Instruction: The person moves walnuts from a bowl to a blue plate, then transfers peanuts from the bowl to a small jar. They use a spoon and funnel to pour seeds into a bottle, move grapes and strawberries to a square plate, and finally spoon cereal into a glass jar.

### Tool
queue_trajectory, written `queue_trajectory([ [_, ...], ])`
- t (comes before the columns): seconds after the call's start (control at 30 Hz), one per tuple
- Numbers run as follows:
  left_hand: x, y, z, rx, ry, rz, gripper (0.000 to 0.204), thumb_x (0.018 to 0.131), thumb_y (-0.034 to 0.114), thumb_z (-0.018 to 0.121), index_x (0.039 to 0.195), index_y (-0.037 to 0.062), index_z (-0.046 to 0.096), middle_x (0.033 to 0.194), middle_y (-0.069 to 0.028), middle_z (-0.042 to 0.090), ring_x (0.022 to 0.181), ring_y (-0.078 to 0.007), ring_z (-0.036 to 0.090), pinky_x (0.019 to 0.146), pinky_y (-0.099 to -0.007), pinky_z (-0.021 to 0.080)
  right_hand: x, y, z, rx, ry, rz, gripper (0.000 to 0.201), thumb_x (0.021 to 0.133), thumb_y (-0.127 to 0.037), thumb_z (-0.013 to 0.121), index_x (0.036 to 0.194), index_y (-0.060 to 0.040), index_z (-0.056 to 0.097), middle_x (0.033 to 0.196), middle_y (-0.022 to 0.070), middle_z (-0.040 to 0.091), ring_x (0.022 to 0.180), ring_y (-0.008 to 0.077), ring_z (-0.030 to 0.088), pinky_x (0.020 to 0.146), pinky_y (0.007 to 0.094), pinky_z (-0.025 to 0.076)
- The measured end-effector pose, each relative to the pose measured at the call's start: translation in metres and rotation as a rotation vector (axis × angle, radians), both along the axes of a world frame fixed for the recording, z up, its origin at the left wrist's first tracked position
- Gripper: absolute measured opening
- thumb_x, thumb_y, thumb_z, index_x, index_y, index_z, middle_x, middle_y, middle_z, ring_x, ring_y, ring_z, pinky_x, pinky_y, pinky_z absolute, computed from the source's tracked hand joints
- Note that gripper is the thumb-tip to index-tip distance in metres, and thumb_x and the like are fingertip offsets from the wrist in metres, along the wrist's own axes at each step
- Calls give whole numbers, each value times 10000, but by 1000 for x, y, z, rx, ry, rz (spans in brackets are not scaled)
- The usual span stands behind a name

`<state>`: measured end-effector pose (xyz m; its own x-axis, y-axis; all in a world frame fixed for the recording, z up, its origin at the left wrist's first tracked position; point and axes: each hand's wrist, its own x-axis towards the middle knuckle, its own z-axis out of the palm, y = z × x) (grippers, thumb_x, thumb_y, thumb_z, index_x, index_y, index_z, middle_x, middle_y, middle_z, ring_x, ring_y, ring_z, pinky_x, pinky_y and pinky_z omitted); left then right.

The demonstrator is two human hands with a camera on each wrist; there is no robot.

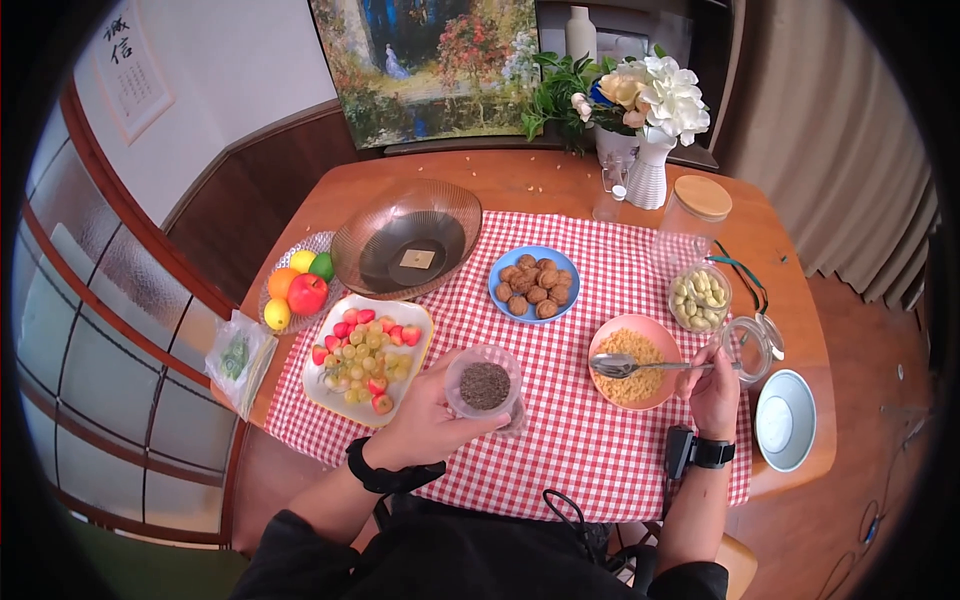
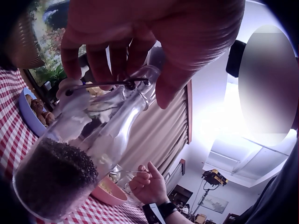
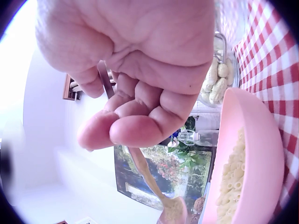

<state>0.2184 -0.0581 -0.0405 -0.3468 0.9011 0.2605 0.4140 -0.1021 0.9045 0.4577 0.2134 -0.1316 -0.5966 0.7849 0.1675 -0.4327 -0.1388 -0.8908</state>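
Note:
My left hand [image 1: 432,415] grips a clear swing-top bottle [image 2: 124,119] near its neck, with the wire clasp beside the fingers. Small dark seeds [image 2: 56,177] fill the bottom part of the bottle, which leans in the left wrist view. In my right hand [image 1: 715,393] the handle of a metal spoon [image 1: 614,366] is held between thumb and curled fingers. The spoon's bowl hangs over a pink bowl [image 3: 250,154] of small tube pasta [image 1: 637,385]. The bottle is left of this bowl, above the checked tablecloth [image 1: 560,450].
Walnuts [image 1: 536,285] fill a blue plate beyond the hands. A tray [image 1: 330,400] of grapes and small red fruit lies left, near a large brown bowl [image 1: 455,220]. Right stand a jar of pistachio-like nuts [image 1: 698,298], a wooden-lidded jar [image 1: 702,197] and a pale bowl [image 1: 786,420].

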Motion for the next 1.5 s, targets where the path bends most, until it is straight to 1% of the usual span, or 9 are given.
queue_trajectory([
  [0.3,-35,35,51,14,-2,-72,464,777,116,737,1168,-23,529,1039,-66,623,951,-135,600,866,-296,475,-1,-2,4,-15,8,18,348,977,-289,404,866,5,553,560,114,573,475,173,534,458,250,435],
  [0.43,-68,67,57,11,-43,-134,429,781,108,732,1151,-17,553,994,-45,637,910,-107,593,841,-289,483,-2,-3,6,18,-52,-9,356,984,-313,373,855,-7,499,538,105,543,438,183,514,439,271,426],
  [0.47,-69,76,64,2,-65,-92,351,764,57,735,1062,-15,565,965,-36,617,903,-107,582,808,-284,480,-2,-3,5,13,-58,-12,354,985,-308,375,856,-2,499,545,117,552,442,188,521,442,268,432],
  [0.77,-136,165,78,18,-33,-47,276,798,68,707,1038,-2,590,929,-47,640,839,-109,606,761,-270,495,0,-4,0,-55,-52,52,363,986,-309,383,868,12,504,552,152,572,447,221,535,479,303,449],
  [0.83,-151,186,77,23,-5,-39,297,796,79,714,1053,1,586,953,-44,637,860,-107,598,776,-271,486,1,-5,5,-110,-21,113,342,954,-312,465,859,4,553,629,140,599,516,208,578,502,276,473],
  [1.13,-184,273,63,10,103,22,291,775,111,732,1019,4,614,867,-37,654,763,-95,597,685,-268,492,2,-5,7,-162,-79,130,347,956,-305,460,893,20,565,632,164,612,550,227,585,571,299,484],
  [1.37,-197,326,32,21,43,20,259,761,95,738,975,-1,628,874,-37,660,744,-90,596,660,-264,486,2,-5,11,-202,-61,155,357,958,-304,471,886,25,587,650,151,627,574,212,606,576,296,493],
  [1.43,-198,336,25,-24,10,27,274,767,101,742,997,14,621,902,-36,656,812,-110,608,725,-280,487,2,-4,7,-213,-64,150,362,956,-308,477,889,28,593,653,146,631,583,211,614,578,296,498],
  [1.5,-196,343,19,-14,11,42,256,758,83,736,977,6,630,885,-38,660,779,-104,604,694,-272,487,0,-3,4,-173,-75,130,403,953,-332,471,869,57,542,626,176,611,521,234,612,521,286,515],
])
